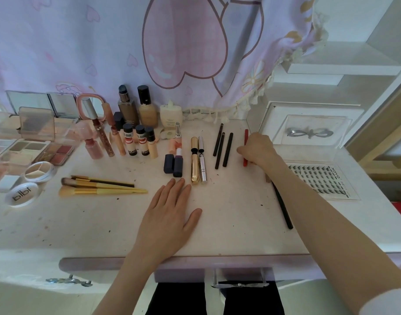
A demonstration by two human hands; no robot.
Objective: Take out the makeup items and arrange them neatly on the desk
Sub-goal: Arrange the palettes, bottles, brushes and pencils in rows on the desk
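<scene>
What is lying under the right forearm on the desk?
A long black pencil lies on the desk, running out from under the right forearm. Its upper end is covered by the arm, so that tip cannot be seen. The right hand holds a red pencil.

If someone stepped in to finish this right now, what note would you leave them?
Left hand: flat and open on the desk, holding nothing.
Right hand: gripping the red pencil, placing it right of the three black pencils.
Done: bottles, palettes, brushes, lipsticks and mascaras are laid out in rows.
Left: release the red pencil, then line up the stray black pencil lying under the right forearm.
</scene>
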